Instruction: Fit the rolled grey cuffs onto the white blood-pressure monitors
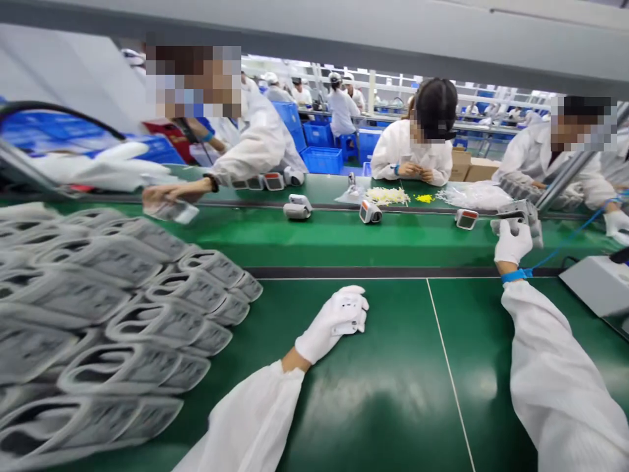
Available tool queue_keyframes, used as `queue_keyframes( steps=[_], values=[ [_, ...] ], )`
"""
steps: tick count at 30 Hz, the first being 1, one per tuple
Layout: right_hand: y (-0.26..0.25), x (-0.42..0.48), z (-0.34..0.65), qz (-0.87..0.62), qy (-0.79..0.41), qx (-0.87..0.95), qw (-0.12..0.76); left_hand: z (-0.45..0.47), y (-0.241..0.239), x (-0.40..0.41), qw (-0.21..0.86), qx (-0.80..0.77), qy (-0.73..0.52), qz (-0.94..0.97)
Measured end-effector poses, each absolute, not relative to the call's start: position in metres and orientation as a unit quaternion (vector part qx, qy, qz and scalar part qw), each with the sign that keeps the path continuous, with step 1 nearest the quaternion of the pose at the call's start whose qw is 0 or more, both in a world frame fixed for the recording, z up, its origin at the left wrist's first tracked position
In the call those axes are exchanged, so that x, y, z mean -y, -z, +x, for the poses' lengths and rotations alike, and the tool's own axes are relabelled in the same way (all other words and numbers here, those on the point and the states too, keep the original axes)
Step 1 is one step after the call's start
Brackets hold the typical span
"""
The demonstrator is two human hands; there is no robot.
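The grey housing [517, 218] is gripped by the right hand [512, 244] just above the near edge of the belt [339, 241], its gloved fingers closed around the lower side. It is raised clear of the surface, probably so that it can be turned and inspected. A small white part [348, 313] appears to be enclosed by the left hand [335, 321], whose fingers are curled together low over the green bench [442, 393]. The part is partly covered, so its form cannot be told.

Nested grey housings [113, 321] are stacked in overlapping rows on the left of the bench, seemingly so that each can be reached without a search. White gloves are worn, probably to keep the parts free of marks. A blue wrist strap [514, 276] is fastened at the right wrist, and its blue cord [572, 236] is led away, presumably for static grounding. Small devices [370, 212] are spaced apart along the belt, which would prevent knocks. Across the belt, a grey piece [171, 211] is handled by a co-worker's hand [160, 195].
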State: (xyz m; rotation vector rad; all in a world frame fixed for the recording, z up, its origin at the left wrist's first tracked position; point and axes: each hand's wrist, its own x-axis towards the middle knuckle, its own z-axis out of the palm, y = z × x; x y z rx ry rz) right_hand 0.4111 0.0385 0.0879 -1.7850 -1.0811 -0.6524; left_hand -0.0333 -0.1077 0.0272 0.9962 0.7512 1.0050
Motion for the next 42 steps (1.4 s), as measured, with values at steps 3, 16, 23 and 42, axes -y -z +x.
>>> queue_keyframes(
  steps=[3, 16, 23, 42],
  values=[
    [-0.089, -0.031, 0.368, -0.69, 0.225, 0.475, 0.497, -0.023, -0.031, 0.116, 0.708, -0.312, -0.41, 0.483],
    [-0.014, 0.063, 0.195, -0.419, -0.14, 0.802, 0.402, 0.005, 0.002, 0.155, 0.127, -0.31, -0.416, 0.846],
    [-0.01, 0.067, 0.203, -0.403, -0.192, 0.8, 0.401, -0.012, 0.002, 0.133, -0.065, -0.429, -0.322, 0.841],
    [-0.012, 0.071, 0.214, -0.363, -0.664, 0.399, 0.518, -0.009, -0.012, 0.137, 0.297, -0.528, -0.504, 0.616]
  ],
)
